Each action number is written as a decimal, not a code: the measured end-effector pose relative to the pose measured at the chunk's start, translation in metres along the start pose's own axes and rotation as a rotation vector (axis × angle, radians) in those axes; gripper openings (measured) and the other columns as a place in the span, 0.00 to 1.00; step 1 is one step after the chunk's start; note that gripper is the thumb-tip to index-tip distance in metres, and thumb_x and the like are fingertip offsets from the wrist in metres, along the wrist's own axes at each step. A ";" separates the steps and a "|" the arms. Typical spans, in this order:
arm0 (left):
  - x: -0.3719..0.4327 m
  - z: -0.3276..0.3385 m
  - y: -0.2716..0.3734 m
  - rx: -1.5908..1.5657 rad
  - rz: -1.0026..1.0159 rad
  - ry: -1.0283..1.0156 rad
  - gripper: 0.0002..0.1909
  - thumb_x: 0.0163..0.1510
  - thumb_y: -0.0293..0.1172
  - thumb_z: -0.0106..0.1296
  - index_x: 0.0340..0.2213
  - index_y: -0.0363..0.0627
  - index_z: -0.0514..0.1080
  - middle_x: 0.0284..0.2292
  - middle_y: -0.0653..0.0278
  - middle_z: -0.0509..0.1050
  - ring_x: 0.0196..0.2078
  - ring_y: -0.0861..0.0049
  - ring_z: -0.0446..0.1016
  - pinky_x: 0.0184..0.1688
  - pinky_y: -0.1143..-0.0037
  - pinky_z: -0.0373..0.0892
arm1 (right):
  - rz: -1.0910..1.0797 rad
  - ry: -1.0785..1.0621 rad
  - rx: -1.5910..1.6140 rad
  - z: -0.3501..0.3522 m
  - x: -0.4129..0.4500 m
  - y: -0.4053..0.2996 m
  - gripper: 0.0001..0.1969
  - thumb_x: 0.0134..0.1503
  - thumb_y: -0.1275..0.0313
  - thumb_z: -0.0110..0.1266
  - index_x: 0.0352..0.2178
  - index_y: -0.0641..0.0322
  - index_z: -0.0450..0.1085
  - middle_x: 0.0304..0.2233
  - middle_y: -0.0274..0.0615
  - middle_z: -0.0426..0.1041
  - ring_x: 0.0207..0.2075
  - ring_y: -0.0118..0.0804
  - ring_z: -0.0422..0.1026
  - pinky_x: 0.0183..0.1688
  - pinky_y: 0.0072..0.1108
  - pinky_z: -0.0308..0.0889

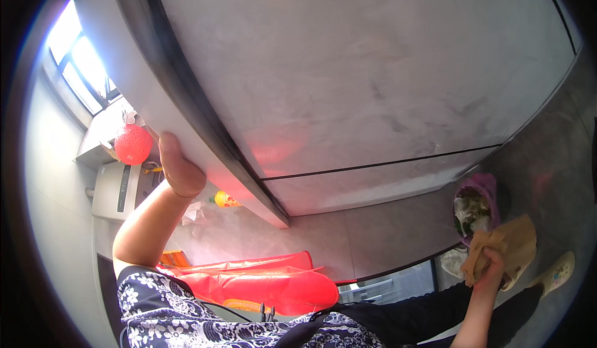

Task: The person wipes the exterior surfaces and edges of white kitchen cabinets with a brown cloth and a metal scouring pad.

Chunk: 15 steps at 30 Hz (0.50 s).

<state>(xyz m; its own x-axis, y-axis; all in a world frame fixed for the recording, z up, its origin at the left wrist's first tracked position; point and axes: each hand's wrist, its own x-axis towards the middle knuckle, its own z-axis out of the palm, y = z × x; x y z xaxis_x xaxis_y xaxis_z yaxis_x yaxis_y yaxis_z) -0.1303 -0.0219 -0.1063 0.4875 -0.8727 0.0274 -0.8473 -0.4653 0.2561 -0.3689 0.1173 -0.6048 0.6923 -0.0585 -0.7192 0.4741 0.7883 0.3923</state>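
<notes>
At the left, my left hand (179, 167) rests against the pale edge of a countertop (163, 100); its fingers are mostly hidden behind that edge. My right hand (493, 261), low on the right, grips crumpled brown paper (517, 243), with a wider piece spreading beyond the fingers. Just above the paper stands a waste bin with a purple liner (487, 189), holding green scraps and pale, crumpled waste. Grey cabinet fronts (354, 77) fill the middle between my hands.
A round red object (133, 144) is beyond my left hand, near a wall-mounted appliance (114, 191). A yellow bottle (227, 199) lies beside the counter edge. Large shiny red material (280, 285) lies near my torso. My shoe (559, 271) is on the grey floor, lower right.
</notes>
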 end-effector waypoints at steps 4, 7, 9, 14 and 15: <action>0.002 0.009 -0.011 0.067 0.008 -0.004 0.32 0.53 0.57 0.31 0.48 0.43 0.60 0.44 0.62 0.67 0.48 0.71 0.64 0.51 0.72 0.59 | -0.031 0.025 -0.015 0.006 0.005 0.000 0.25 0.41 0.78 0.45 0.45 0.65 0.61 0.41 0.45 0.68 0.44 0.40 0.67 0.48 0.27 0.63; 0.007 0.015 -0.011 0.267 0.054 -0.020 0.30 0.55 0.54 0.31 0.49 0.42 0.57 0.46 0.61 0.64 0.48 0.72 0.62 0.52 0.73 0.57 | 0.019 0.022 -0.037 0.007 0.008 -0.002 0.25 0.40 0.79 0.46 0.45 0.64 0.62 0.41 0.42 0.67 0.45 0.40 0.67 0.48 0.28 0.63; 0.009 0.029 -0.007 0.421 0.254 0.067 0.29 0.57 0.50 0.29 0.51 0.41 0.52 0.47 0.60 0.60 0.49 0.73 0.59 0.52 0.73 0.54 | 0.043 0.038 -0.036 0.006 0.010 -0.002 0.24 0.40 0.79 0.46 0.44 0.64 0.62 0.41 0.42 0.67 0.44 0.40 0.67 0.47 0.28 0.64; 0.012 0.049 0.011 0.487 0.247 0.049 0.26 0.57 0.44 0.31 0.52 0.39 0.48 0.48 0.59 0.57 0.49 0.74 0.56 0.52 0.73 0.52 | -0.001 0.073 -0.112 0.011 0.015 -0.003 0.22 0.40 0.81 0.45 0.42 0.65 0.63 0.39 0.42 0.67 0.42 0.39 0.68 0.44 0.27 0.65; 0.011 0.052 0.015 0.372 0.173 0.112 0.25 0.57 0.42 0.33 0.51 0.39 0.49 0.47 0.59 0.57 0.48 0.73 0.57 0.52 0.73 0.52 | 0.001 0.091 -0.088 0.016 0.015 -0.004 0.21 0.40 0.82 0.45 0.41 0.65 0.63 0.38 0.42 0.67 0.41 0.39 0.68 0.44 0.27 0.65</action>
<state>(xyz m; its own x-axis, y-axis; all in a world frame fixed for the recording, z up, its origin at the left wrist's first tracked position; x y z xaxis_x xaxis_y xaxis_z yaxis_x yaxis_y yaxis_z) -0.1482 -0.0463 -0.1529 0.3336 -0.9307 0.1497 -0.9270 -0.3528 -0.1276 -0.3519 0.1029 -0.6076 0.6384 -0.0050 -0.7696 0.4212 0.8392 0.3440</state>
